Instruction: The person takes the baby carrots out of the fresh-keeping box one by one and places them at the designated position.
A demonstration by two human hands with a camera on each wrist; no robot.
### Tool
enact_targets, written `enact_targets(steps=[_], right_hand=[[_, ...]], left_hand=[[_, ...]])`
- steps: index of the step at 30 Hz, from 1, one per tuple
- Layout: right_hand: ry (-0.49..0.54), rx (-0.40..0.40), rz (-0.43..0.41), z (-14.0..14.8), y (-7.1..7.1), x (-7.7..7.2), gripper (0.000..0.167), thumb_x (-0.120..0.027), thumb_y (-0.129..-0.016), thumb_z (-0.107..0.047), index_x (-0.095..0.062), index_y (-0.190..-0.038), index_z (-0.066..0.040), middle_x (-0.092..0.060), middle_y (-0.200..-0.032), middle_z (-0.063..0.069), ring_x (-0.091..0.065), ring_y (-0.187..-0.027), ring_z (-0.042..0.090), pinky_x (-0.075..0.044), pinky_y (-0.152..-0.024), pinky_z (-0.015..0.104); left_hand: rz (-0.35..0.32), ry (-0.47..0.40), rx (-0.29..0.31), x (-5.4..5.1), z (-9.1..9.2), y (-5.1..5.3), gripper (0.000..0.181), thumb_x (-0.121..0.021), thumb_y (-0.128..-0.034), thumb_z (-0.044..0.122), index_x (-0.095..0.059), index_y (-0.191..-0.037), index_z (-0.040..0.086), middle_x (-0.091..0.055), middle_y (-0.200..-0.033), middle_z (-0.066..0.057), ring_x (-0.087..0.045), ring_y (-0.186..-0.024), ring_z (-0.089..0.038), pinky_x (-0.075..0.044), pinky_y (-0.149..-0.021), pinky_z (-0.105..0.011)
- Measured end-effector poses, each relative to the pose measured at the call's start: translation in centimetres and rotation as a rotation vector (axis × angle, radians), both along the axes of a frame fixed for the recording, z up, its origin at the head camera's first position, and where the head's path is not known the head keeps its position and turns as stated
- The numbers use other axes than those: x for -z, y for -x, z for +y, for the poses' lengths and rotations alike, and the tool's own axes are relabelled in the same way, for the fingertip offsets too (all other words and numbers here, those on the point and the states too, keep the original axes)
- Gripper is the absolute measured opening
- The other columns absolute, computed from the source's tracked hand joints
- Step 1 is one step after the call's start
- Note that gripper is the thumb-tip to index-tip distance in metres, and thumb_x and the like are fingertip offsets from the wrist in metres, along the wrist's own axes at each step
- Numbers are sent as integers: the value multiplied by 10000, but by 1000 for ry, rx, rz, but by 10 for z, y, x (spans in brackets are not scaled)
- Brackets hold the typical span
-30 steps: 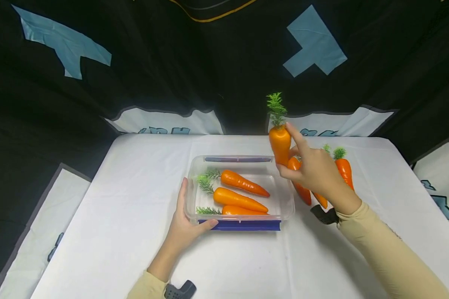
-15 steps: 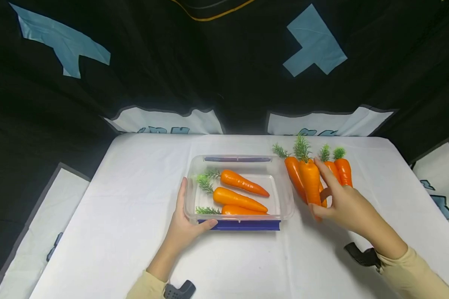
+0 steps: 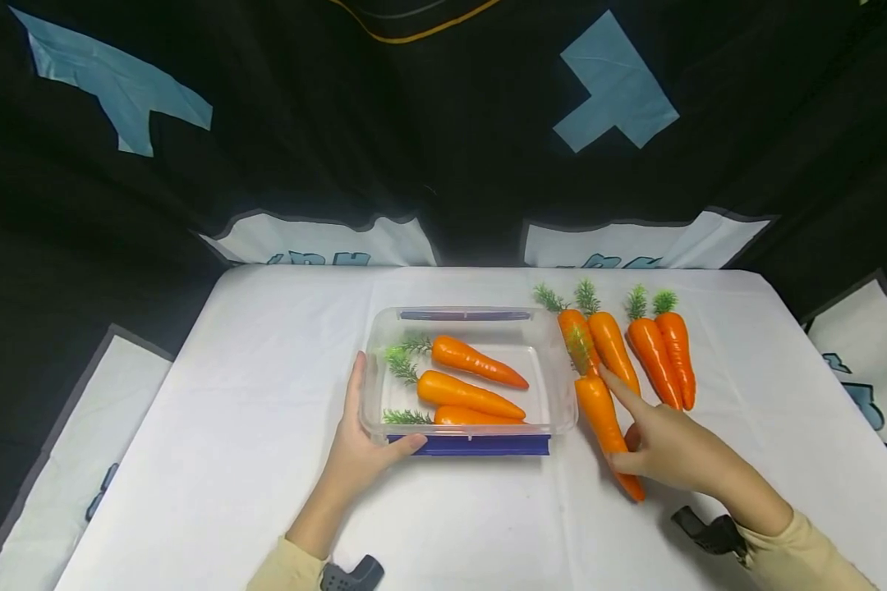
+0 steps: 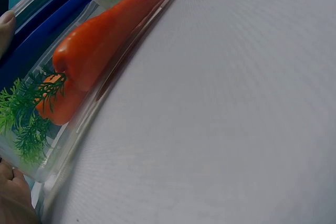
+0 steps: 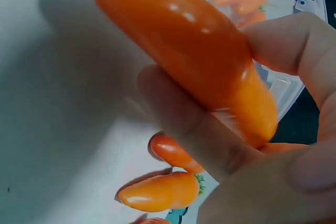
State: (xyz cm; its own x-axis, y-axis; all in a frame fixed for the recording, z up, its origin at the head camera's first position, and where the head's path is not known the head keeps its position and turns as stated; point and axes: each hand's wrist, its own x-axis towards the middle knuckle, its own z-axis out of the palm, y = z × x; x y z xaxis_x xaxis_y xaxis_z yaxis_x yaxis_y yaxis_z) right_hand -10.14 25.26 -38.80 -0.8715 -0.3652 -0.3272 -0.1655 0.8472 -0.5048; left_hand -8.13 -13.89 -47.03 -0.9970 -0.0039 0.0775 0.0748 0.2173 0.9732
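My right hand point(image 3: 676, 451) pinches an orange carrot point(image 3: 599, 410) with a green top, right of the clear plastic container point(image 3: 564, 386). In the right wrist view, thumb and finger press on both sides of this carrot point(image 5: 184, 40). The carrot slants, leafy end away from me. My left hand point(image 3: 365, 455) holds the container's near left corner, thumb at the blue front latch point(image 3: 480, 445) and fingers along the left wall. Inside lie 3 carrots point(image 3: 469, 394), leaves to the left; the nearest is partly hidden by the front wall.
Several more carrots point(image 3: 648, 361) lie on the white tabletop point(image 3: 288, 353) to the right of the container. One point(image 3: 572, 322) touches or nearly touches its right wall and is partly covered by the held carrot's leaves. A black curtain point(image 3: 325, 131) hangs behind the table.
My right hand has brought the carrot down from above the container's far right corner, to the right and toward me. My left hand and the container stay put.
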Motion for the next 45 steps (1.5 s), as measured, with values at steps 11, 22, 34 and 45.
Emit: enact_targets(steps=[11,22,34,45], right_hand=[[-121,-13,20,-4,-1,8,1024,-780,-786,-252,-161,-1602,-277,-520,-569,-63,-469,-488,116,-374,-470,234],[-251,-61,70,-1,1,2,963,-744,-830,-488,-194,-1594,-288,-463,-565,-74,-419,-483,104,-311,-474,239],[-141,-49,364,-15,40,-40,807,-682,-925,-373,-227,-1585,-284,-583,-822,-26,-443,-563,123,-396,-472,240],[-196,-217,496,-80,76,-39,875,-747,-863,-450,-227,-1567,-413,-665,-877,-35,-530,-877,240,-497,-712,354]], left_hand=[[11,4,1,1,0,0,1291,-910,-697,185,-2,-1603,329,-91,-1678,35,-174,-1532,-286,-184,-1211,-617],[20,-6,7,0,-1,0,1281,-900,-711,179,6,-1601,342,-84,-1679,32,-168,-1533,-293,-185,-1208,-624],[25,-1,16,1,-2,1,1281,-896,-718,191,21,-1599,342,-63,-1680,37,-145,-1539,-297,-183,-1203,-632],[18,-10,17,0,-1,0,1290,-904,-708,188,16,-1597,357,-69,-1680,28,-157,-1535,-300,-190,-1204,-621]])
